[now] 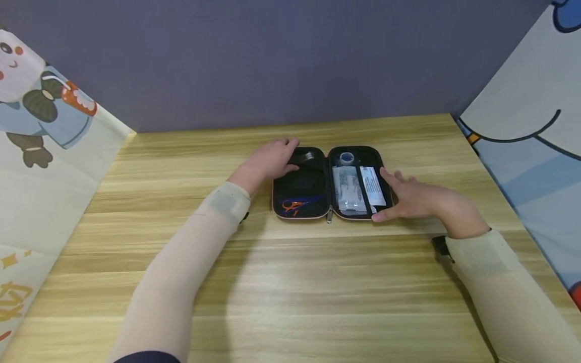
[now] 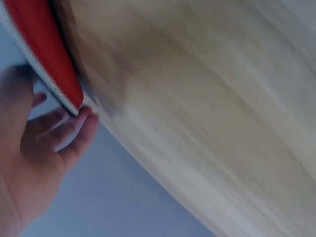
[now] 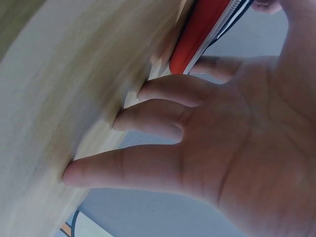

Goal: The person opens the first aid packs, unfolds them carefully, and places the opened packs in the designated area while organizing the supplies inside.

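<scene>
A first-aid case (image 1: pixel 301 177) lies unfolded flat on the table, black inside, with a red shell (image 3: pixel 205 32) edged by a zip. Its left half holds orange-handled scissors (image 1: pixel 292 204) and a small shiny item (image 1: pixel 308 155), too unclear to name. On the right half are a tape roll (image 1: pixel 347 158), clear-wrapped packets (image 1: pixel 348 187) and a white printed packet (image 1: pixel 373 185) under a black strap. My left hand (image 1: pixel 272 160) grips the far left corner, thumb over the inside. My right hand (image 1: pixel 416 200) touches the right edge with spread fingers; some fingertips (image 3: pixel 74 173) rest on the table.
The wooden table (image 1: pixel 317 282) runs back to a dark grey-blue wall panel (image 1: pixel 290 60). Cartoon-printed panels stand on the left (image 1: pixel 45 191) and right (image 1: pixel 522 96). A zip pull (image 1: pixel 329 217) hangs at the case's near fold.
</scene>
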A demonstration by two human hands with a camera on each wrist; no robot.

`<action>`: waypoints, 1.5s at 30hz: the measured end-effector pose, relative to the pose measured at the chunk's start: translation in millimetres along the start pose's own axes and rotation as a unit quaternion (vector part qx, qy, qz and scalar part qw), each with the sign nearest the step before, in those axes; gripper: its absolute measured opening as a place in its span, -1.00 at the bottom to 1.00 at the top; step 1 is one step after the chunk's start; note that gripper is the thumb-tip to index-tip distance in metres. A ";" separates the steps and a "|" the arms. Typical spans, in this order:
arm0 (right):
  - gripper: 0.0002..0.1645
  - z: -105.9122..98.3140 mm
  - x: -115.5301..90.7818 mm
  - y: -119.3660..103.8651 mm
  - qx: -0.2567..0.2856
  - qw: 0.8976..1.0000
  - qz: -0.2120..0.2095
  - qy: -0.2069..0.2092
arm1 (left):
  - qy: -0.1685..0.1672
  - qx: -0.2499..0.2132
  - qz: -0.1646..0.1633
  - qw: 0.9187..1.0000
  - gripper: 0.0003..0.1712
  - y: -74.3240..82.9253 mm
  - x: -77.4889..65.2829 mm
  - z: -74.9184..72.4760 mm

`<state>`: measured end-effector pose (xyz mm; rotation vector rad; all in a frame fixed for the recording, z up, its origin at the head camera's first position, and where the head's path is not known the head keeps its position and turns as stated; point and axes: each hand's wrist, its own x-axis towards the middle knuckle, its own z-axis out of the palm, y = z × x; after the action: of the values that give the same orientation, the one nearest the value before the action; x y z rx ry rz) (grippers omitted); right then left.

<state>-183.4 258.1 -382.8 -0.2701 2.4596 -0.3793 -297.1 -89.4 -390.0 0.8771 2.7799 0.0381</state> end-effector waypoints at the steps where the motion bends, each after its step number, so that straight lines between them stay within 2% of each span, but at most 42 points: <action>1: 0.76 -0.2 0.4 -0.1 0.000 1.000 0.000 0.000 | -0.007 -0.008 0.000 1.000 -0.21 -2.1 -1.3 -1.0; 4: 0.76 -1.0 1.2 -0.5 0.002 1.000 0.001 0.000 | -0.027 -0.022 -0.003 0.999 -0.11 -5.7 -4.8 -3.9; 7: 0.78 -1.5 2.1 -0.6 0.001 1.000 0.003 0.002 | -0.032 0.003 0.002 0.999 -0.09 -4.5 -5.0 -3.7; 12: 0.79 -1.3 2.5 -0.8 -0.002 1.000 0.004 0.002 | -0.003 0.073 0.001 0.997 -0.31 4.0 -0.8 3.4; 16: 0.78 -0.6 2.1 -1.0 -0.001 1.000 0.003 0.000 | 0.022 0.090 -0.015 0.996 -0.41 8.3 0.2 6.0; 21: 0.77 -0.2 2.0 -1.3 0.001 1.000 0.001 0.001 | 0.006 0.051 -0.039 0.998 -0.20 6.2 -4.9 1.0; 24: 0.77 -0.6 1.7 -1.1 0.001 1.000 0.001 0.001 | -0.007 0.053 -0.044 0.998 -0.10 5.4 -8.8 -1.0; 28: 0.76 -0.4 0.9 0.1 0.001 1.000 0.000 0.003 | 0.007 0.095 -0.035 0.995 -0.27 8.7 -9.8 3.8; 32: 0.76 1.1 0.5 0.8 0.003 1.000 0.001 0.000 | 0.023 0.108 -0.038 0.993 -0.33 13.7 -7.4 10.2; 36: 0.76 1.8 0.3 0.7 0.007 1.000 0.000 -0.002 | 0.013 0.094 -0.044 0.995 -0.26 14.4 -7.2 10.2; 41: 0.76 0.5 0.3 1.1 0.001 1.000 -0.002 0.002 | -0.017 0.021 -0.052 0.998 -0.13 9.6 -15.2 1.2; 43: 0.77 0.2 0.5 1.6 0.000 1.000 0.000 0.000 | -0.020 0.009 -0.042 0.999 -0.17 8.1 -19.5 -2.1; 45: 0.77 -0.1 0.5 2.3 -0.001 1.000 -0.002 0.000 | -0.011 0.015 -0.023 1.000 -0.30 7.8 -23.5 -3.7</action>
<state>-184.1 260.1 -383.7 -0.2752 2.4600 -0.3771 -274.9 -96.2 -380.8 0.8148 2.7862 -0.0196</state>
